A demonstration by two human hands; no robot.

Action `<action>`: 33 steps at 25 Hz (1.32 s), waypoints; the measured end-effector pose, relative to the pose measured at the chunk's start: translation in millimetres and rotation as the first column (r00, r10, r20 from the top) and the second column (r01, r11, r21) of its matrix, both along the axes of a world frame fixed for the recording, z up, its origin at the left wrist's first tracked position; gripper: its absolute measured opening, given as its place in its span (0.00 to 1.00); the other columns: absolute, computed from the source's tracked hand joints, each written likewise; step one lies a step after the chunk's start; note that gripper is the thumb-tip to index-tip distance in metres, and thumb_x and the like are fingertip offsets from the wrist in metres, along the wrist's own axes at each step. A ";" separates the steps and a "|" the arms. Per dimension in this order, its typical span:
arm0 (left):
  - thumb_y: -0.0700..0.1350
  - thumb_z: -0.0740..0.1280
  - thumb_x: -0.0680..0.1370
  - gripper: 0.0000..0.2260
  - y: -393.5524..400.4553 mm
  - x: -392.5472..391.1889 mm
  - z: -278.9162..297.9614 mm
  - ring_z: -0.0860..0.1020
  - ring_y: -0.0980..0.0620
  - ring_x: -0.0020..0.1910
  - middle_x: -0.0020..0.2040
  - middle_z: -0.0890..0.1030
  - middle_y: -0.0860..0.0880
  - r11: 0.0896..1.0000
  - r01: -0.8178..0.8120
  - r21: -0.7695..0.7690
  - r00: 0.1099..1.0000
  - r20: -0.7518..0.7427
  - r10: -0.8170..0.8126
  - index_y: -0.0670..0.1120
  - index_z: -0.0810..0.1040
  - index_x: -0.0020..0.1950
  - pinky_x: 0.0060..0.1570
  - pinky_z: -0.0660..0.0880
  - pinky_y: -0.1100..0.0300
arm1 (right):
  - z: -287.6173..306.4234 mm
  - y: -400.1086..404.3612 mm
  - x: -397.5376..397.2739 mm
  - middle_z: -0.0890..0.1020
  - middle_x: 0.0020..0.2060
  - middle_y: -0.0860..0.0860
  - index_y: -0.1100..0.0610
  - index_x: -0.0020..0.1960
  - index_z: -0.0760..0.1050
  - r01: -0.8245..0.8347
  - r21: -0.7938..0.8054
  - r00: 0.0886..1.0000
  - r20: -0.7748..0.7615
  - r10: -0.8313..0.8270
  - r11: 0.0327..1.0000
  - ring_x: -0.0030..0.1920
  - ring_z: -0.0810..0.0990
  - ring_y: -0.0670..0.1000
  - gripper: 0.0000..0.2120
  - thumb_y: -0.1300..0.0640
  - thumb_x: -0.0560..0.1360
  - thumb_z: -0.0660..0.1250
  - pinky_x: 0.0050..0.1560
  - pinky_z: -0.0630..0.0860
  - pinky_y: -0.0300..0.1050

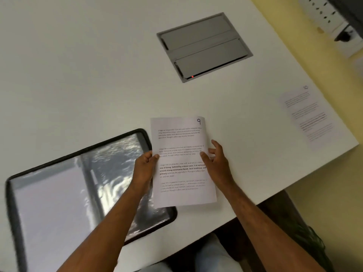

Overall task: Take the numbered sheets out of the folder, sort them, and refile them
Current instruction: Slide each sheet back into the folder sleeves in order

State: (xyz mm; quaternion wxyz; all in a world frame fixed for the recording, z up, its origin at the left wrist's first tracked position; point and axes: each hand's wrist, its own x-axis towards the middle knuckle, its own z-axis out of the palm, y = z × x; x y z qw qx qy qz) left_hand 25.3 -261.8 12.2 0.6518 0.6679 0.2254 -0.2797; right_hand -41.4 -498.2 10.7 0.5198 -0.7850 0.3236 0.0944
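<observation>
A printed sheet marked 9 (181, 160) is held upright-facing above the white table, between my two hands. My left hand (145, 165) pinches its left edge with thumb on the front. My right hand (216, 160) touches the right edge with the thumb on the paper and the fingers spread loosely behind. An open black-rimmed folder (64, 195) with shiny clear sleeves lies at the left, a white sheet inside its left sleeve. Another sheet marked 10 (308, 114) lies flat near the table's right edge.
A grey hatch for cables (204, 47) with a small red light is set into the white table (88, 75) at the back. The table's right edge runs diagonally; a white power strip (324, 14) sits beyond it on the yellow floor.
</observation>
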 end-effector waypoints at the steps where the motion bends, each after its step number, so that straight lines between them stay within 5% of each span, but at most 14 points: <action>1: 0.39 0.64 0.85 0.08 21.2 -2.1 3.2 0.87 0.49 0.44 0.50 0.88 0.46 1.000 -0.022 0.004 1.000 0.005 0.022 0.45 0.82 0.59 0.40 0.83 0.57 | 3.5 19.7 3.7 0.78 0.62 0.49 0.47 0.80 0.60 0.004 0.018 1.000 0.011 -0.004 1.000 0.52 0.82 0.46 0.31 0.49 0.81 0.69 0.50 0.79 0.38; 4: 0.39 0.63 0.85 0.09 83.6 -7.5 7.9 0.87 0.52 0.40 0.46 0.88 0.49 0.997 -0.075 0.027 0.997 0.018 0.075 0.47 0.82 0.58 0.36 0.82 0.60 | 7.8 78.7 13.4 0.80 0.53 0.47 0.48 0.77 0.63 0.073 0.108 0.996 0.041 -0.077 0.992 0.47 0.82 0.43 0.30 0.53 0.80 0.72 0.38 0.75 0.29; 8: 0.40 0.63 0.85 0.09 146.6 -6.4 3.0 0.87 0.50 0.42 0.49 0.88 0.46 0.989 -0.132 0.068 0.991 0.011 0.132 0.47 0.82 0.58 0.39 0.83 0.56 | 4.4 139.0 21.9 0.87 0.50 0.51 0.52 0.69 0.74 0.147 0.296 0.988 -0.007 -0.151 0.944 0.47 0.88 0.52 0.22 0.56 0.78 0.75 0.47 0.84 0.48; 10: 0.40 0.62 0.86 0.09 171.2 -4.4 1.2 0.87 0.52 0.43 0.50 0.88 0.47 0.988 -0.141 0.069 0.990 0.024 0.140 0.47 0.82 0.60 0.39 0.83 0.59 | 3.4 163.9 25.6 0.88 0.50 0.51 0.54 0.62 0.79 0.101 0.372 0.995 -0.026 -0.098 0.923 0.46 0.88 0.52 0.13 0.56 0.79 0.74 0.46 0.85 0.47; 18: 0.44 0.63 0.86 0.08 207.2 28.3 -13.2 0.86 0.50 0.47 0.52 0.87 0.50 0.976 0.069 0.207 0.989 0.113 -0.094 0.51 0.82 0.58 0.47 0.83 0.55 | -3.4 197.3 44.5 0.88 0.52 0.50 0.56 0.61 0.82 -0.011 0.317 0.995 -0.093 0.042 0.948 0.48 0.88 0.50 0.13 0.57 0.78 0.75 0.48 0.85 0.44; 21: 0.44 0.61 0.85 0.10 209.1 48.7 -29.8 0.82 0.57 0.48 0.50 0.84 0.55 0.856 0.226 0.465 0.883 0.274 -0.382 0.53 0.81 0.57 0.48 0.78 0.63 | -6.4 185.8 48.1 0.86 0.51 0.46 0.50 0.60 0.81 -0.034 0.177 0.994 -0.097 0.052 0.984 0.49 0.86 0.46 0.10 0.54 0.79 0.74 0.50 0.83 0.41; 23: 0.42 0.62 0.83 0.12 212.7 61.0 -49.8 0.80 0.51 0.56 0.56 0.83 0.51 0.707 0.226 0.670 0.760 0.333 -0.559 0.48 0.81 0.63 0.56 0.77 0.55 | -7.6 177.6 51.2 0.85 0.51 0.44 0.47 0.60 0.80 -0.028 0.094 0.996 -0.079 0.036 0.995 0.49 0.85 0.43 0.09 0.52 0.81 0.71 0.49 0.81 0.39; 27: 0.43 0.68 0.79 0.22 210.0 53.9 -73.8 0.73 0.38 0.68 0.72 0.74 0.39 0.318 0.190 0.929 0.606 0.144 -0.782 0.41 0.73 0.73 0.63 0.74 0.43 | -13.0 160.9 59.0 0.85 0.53 0.47 0.48 0.60 0.78 0.118 0.031 0.993 0.001 -0.118 0.993 0.50 0.84 0.46 0.06 0.52 0.83 0.68 0.48 0.81 0.41; 29: 0.43 0.69 0.80 0.24 202.9 41.6 -77.3 0.70 0.36 0.72 0.76 0.70 0.37 0.255 0.196 0.947 0.601 0.090 -0.794 0.41 0.71 0.75 0.63 0.73 0.41 | -17.7 153.1 65.9 0.85 0.53 0.47 0.49 0.60 0.78 0.171 0.060 0.984 0.035 -0.174 0.983 0.51 0.85 0.46 0.07 0.53 0.83 0.68 0.48 0.81 0.41; 33: 0.37 0.74 0.76 0.20 195.8 35.2 -76.8 0.74 0.38 0.68 0.71 0.75 0.39 0.276 0.152 0.949 0.619 0.126 -0.775 0.42 0.79 0.67 0.60 0.74 0.42 | -23.1 143.8 82.8 0.85 0.53 0.43 0.50 0.62 0.80 0.233 0.136 0.966 0.078 -0.245 0.963 0.51 0.86 0.44 0.09 0.55 0.82 0.69 0.50 0.83 0.40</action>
